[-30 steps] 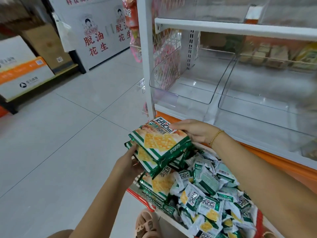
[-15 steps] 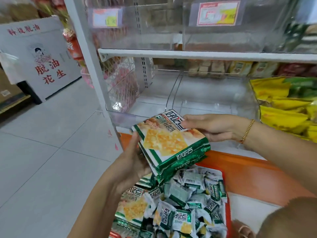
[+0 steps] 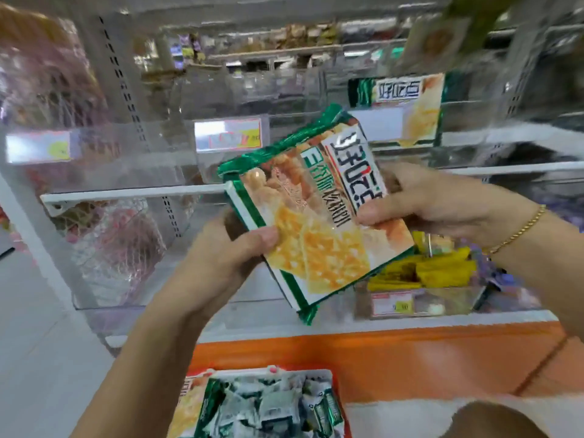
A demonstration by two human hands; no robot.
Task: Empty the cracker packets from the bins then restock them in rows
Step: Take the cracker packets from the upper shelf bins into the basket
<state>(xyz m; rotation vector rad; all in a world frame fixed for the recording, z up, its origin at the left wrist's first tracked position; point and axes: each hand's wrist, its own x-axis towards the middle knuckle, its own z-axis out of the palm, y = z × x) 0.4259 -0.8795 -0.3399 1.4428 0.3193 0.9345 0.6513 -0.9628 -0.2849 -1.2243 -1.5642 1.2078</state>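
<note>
Both hands hold a green and white stack of cracker packets, tilted, in front of the shelves. My left hand grips its lower left edge with the thumb on the front. My right hand pinches its right side near the printed name. Behind the stack stand clear plastic bins on white shelves. Another packet of the same kind stands in a bin at the upper right. Below, a red basket holds several small cracker packets.
An orange shelf base runs across the bottom. A bin with yellow packets sits to the lower right, with a price label on its front. Price labels hang on the upper bins. Pink netted goods hang at the left. White floor lies to the left.
Both hands have lifted the stack of packets up from the basket to the height of the upper bins, and tilted it more upright. My view has swung upward to the shelves.
</note>
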